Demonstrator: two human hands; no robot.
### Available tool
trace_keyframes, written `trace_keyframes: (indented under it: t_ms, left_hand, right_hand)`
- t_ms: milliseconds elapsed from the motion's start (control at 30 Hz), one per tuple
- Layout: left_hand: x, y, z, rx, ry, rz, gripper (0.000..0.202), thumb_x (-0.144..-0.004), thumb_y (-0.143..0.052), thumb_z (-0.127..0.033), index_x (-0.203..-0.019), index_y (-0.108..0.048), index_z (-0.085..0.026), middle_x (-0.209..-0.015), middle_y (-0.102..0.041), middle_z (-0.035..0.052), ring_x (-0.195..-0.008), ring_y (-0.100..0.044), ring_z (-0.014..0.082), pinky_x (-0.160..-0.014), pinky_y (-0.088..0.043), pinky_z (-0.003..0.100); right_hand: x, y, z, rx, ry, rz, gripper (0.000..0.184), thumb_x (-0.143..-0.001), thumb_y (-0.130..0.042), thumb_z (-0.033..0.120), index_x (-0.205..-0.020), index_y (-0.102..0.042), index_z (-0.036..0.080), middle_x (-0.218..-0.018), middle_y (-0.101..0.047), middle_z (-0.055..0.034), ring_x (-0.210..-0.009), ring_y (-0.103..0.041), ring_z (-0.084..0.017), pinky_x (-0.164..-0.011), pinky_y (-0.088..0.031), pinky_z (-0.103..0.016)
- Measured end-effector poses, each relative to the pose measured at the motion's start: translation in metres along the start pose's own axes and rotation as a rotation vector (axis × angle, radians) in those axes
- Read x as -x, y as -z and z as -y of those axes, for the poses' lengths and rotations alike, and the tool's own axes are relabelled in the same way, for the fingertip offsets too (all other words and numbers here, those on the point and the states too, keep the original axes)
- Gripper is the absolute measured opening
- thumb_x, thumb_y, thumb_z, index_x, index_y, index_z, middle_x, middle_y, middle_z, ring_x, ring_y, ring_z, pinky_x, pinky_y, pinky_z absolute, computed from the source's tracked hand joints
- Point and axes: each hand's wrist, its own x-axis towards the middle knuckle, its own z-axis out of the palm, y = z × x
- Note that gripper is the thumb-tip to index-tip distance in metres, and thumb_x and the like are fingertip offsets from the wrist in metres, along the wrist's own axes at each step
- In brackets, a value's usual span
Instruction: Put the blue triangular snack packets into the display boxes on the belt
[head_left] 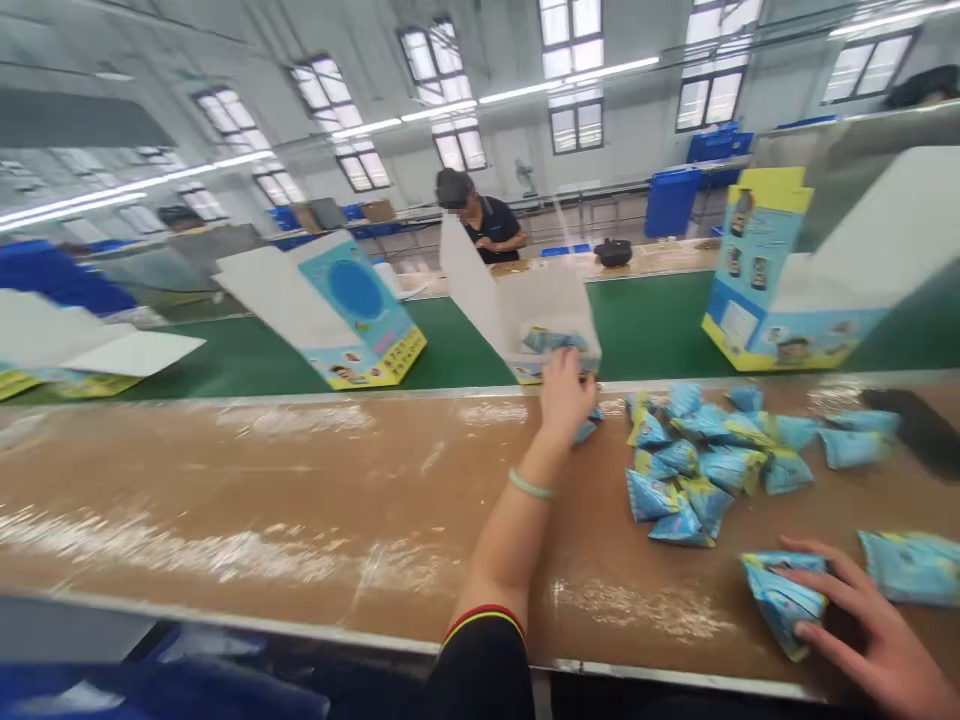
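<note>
Factory packing line: conveyor belt (645, 330), boxes (757, 270)

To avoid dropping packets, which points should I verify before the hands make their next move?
1. Left hand is at the open white cardboard box: ok.
2. Left grip on the small blue plastic packets under it: cannot tell, blurred.
3. Right hand lies on one blue triangular plastic packet: ok, fingers spread, not closed.
4. Pile of blue packets lies between the hands on the brown taped table: ok.
5. Box stands on the green belt: ok.
</note>
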Motion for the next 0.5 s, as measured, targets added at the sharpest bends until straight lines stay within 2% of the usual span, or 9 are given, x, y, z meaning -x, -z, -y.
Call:
trace_keyframes:
  t_ms: [133, 267, 300, 333, 367, 433, 500]
  left_hand:
    - [-0.054, 0.005, 0.003, -0.04, 0.046, 0.007, 0.066, -0.086, -0.059, -0.026, -0.148, -0.047, -0.008, -0.16, -0.042, 0.022, -0.148, -0.04, 0.0356, -0.123, -0.034, 0.052]
    - [-0.089, 0.011, -0.001, -0.086, 0.067, 0.042, 0.06, -0.086, -0.053, -0.032, -0.139, -0.055, -0.004, -0.155, -0.047, 0.0254, -0.149, -0.039, 0.0381, -0.124, -0.032, 0.053]
    - [-0.091, 0.011, -0.002, -0.095, 0.104, 0.032, 0.059, -0.086, -0.052, -0.034, -0.136, -0.058, -0.005, -0.156, -0.045, 0.026, -0.15, -0.037, 0.0392, -0.124, -0.031, 0.055]
    - [-0.091, 0.01, -0.004, -0.09, 0.134, -0.036, 0.058, -0.085, -0.051, -0.036, -0.134, -0.059, -0.007, -0.158, -0.044, 0.0246, -0.151, -0.035, 0.0393, -0.124, -0.03, 0.057]
    - [-0.088, 0.007, -0.006, -0.05, 0.107, -0.125, 0.056, -0.087, -0.049, -0.041, -0.135, -0.059, -0.012, -0.16, -0.043, 0.0208, -0.153, -0.033, 0.0374, -0.124, -0.03, 0.058]
    - [-0.077, -0.002, -0.011, 0.058, -0.022, -0.222, 0.055, -0.086, -0.051, -0.053, -0.13, -0.061, -0.023, -0.161, -0.043, 0.0138, -0.152, -0.036, 0.0364, -0.123, -0.032, 0.059]
    - [-0.063, -0.01, -0.022, 0.149, -0.184, -0.216, 0.053, -0.086, -0.051, -0.059, -0.124, -0.063, -0.025, -0.159, -0.045, 0.0142, -0.148, -0.042, 0.0376, -0.121, -0.035, 0.059]
  right_hand:
    - [-0.027, 0.026, 0.058, -0.152, 0.027, 0.013, 0.04, -0.09, -0.069, 0.058, -0.118, -0.075, 0.03, -0.139, -0.06, -0.0146, -0.123, -0.065, -0.033, -0.1, -0.059, -0.047]
    - [-0.058, 0.069, 0.09, -0.199, 0.163, -0.075, 0.047, -0.088, -0.072, 0.059, -0.123, -0.072, 0.028, -0.14, -0.057, -0.0144, -0.127, -0.062, -0.028, -0.104, -0.055, -0.041]
    - [-0.065, 0.082, 0.093, -0.18, 0.205, -0.124, 0.049, -0.088, -0.073, 0.06, -0.124, -0.071, 0.027, -0.141, -0.056, -0.0144, -0.129, -0.061, -0.028, -0.105, -0.055, -0.04]
    - [-0.071, 0.096, 0.095, -0.146, 0.256, -0.179, 0.049, -0.087, -0.073, 0.059, -0.123, -0.071, 0.026, -0.14, -0.056, -0.0143, -0.13, -0.06, -0.027, -0.106, -0.054, -0.04]
    - [-0.076, 0.109, 0.096, -0.095, 0.307, -0.239, 0.049, -0.087, -0.074, 0.058, -0.123, -0.071, 0.026, -0.139, -0.056, -0.0139, -0.131, -0.059, -0.027, -0.107, -0.053, -0.04]
    - [-0.082, 0.134, 0.098, 0.01, 0.368, -0.397, 0.047, -0.088, -0.075, 0.055, -0.125, -0.07, 0.026, -0.137, -0.056, -0.0135, -0.133, -0.057, -0.028, -0.11, -0.051, -0.042]
    - [-0.085, 0.153, 0.099, 0.081, 0.39, -0.536, 0.046, -0.089, -0.075, 0.051, -0.128, -0.069, 0.028, -0.136, -0.056, -0.0125, -0.135, -0.055, -0.028, -0.113, -0.049, -0.044]
